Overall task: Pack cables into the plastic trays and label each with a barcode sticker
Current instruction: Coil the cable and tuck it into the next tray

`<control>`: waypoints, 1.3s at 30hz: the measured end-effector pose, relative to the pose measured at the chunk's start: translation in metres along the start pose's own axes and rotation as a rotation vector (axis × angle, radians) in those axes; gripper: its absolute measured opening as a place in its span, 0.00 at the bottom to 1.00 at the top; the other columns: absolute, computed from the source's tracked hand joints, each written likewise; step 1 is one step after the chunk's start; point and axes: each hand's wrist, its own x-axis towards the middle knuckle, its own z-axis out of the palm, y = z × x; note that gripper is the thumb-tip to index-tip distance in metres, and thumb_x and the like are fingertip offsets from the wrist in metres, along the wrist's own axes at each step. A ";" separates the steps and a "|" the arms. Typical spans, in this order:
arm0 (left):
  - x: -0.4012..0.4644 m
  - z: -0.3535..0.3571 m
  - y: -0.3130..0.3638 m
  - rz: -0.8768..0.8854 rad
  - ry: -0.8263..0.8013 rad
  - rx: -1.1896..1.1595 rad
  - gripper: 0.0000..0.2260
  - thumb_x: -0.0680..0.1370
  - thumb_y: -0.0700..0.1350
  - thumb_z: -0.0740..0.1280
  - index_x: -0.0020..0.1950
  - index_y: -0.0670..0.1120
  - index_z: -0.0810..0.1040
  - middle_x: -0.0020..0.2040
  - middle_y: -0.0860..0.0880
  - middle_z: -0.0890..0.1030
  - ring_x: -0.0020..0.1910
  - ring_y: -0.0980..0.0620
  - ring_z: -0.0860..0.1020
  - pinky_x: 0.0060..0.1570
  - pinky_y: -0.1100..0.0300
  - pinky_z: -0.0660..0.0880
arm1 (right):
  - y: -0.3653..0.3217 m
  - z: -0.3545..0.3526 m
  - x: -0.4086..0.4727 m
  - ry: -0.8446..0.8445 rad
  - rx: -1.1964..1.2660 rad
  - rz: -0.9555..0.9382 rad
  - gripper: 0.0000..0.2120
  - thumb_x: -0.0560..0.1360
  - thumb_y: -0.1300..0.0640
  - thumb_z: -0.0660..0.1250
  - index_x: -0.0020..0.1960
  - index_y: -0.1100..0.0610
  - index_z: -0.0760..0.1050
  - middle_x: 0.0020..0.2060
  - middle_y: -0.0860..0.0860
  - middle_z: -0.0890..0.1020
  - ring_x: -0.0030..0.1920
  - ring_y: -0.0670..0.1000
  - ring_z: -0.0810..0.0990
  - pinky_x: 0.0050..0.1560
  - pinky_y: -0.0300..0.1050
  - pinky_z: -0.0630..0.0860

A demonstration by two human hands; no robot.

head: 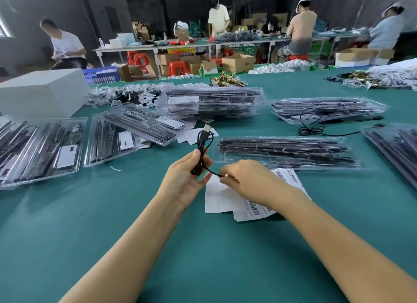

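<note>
My left hand (185, 178) grips a looped black USB cable (204, 142) above the green table, its silver plug pointing up. My right hand (250, 180) pinches the cable's loose end just right of the left hand. Directly behind my hands lies a clear plastic tray (286, 152) holding long black strips. Under my right wrist lie white sheets of barcode stickers (259, 206), partly hidden by the hand.
Filled clear trays lie at the left (40, 149), centre-left (140, 124), back centre (212, 103), back right (327, 108) and far right (394, 149). A loose black cable (316, 129) lies by the back-right tray. A white box (42, 92) stands at the left. People work at benches behind.
</note>
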 end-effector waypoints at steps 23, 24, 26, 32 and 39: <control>-0.004 0.016 -0.020 0.178 0.053 0.717 0.11 0.79 0.40 0.64 0.44 0.33 0.81 0.35 0.47 0.79 0.26 0.58 0.70 0.26 0.66 0.65 | 0.056 -0.026 -0.004 0.014 0.294 0.059 0.07 0.69 0.50 0.75 0.41 0.49 0.78 0.37 0.41 0.80 0.37 0.35 0.75 0.36 0.31 0.67; -0.004 0.017 -0.022 0.174 0.055 0.723 0.11 0.79 0.39 0.64 0.44 0.33 0.81 0.35 0.47 0.80 0.26 0.58 0.70 0.25 0.66 0.64 | 0.058 -0.025 -0.003 0.027 0.349 0.077 0.09 0.69 0.50 0.76 0.42 0.49 0.76 0.38 0.43 0.80 0.37 0.38 0.76 0.37 0.32 0.69; -0.004 0.018 -0.024 0.170 0.051 0.728 0.10 0.79 0.39 0.64 0.44 0.33 0.80 0.34 0.47 0.79 0.26 0.57 0.69 0.25 0.65 0.64 | 0.060 -0.023 -0.004 0.047 0.451 0.109 0.14 0.68 0.50 0.77 0.46 0.49 0.73 0.40 0.46 0.80 0.40 0.43 0.78 0.41 0.39 0.75; -0.006 0.020 -0.025 0.111 -0.074 0.696 0.07 0.79 0.38 0.64 0.47 0.45 0.81 0.34 0.48 0.81 0.27 0.55 0.69 0.24 0.65 0.62 | 0.067 -0.023 -0.005 -0.023 0.618 0.079 0.14 0.69 0.54 0.76 0.52 0.43 0.79 0.32 0.43 0.79 0.31 0.38 0.75 0.35 0.28 0.69; -0.008 0.025 -0.019 -0.016 -0.197 0.705 0.08 0.80 0.38 0.62 0.53 0.35 0.78 0.35 0.50 0.82 0.26 0.56 0.69 0.24 0.66 0.61 | 0.074 -0.023 -0.007 -0.079 0.799 0.123 0.12 0.69 0.54 0.76 0.51 0.46 0.82 0.30 0.40 0.80 0.27 0.38 0.70 0.28 0.27 0.66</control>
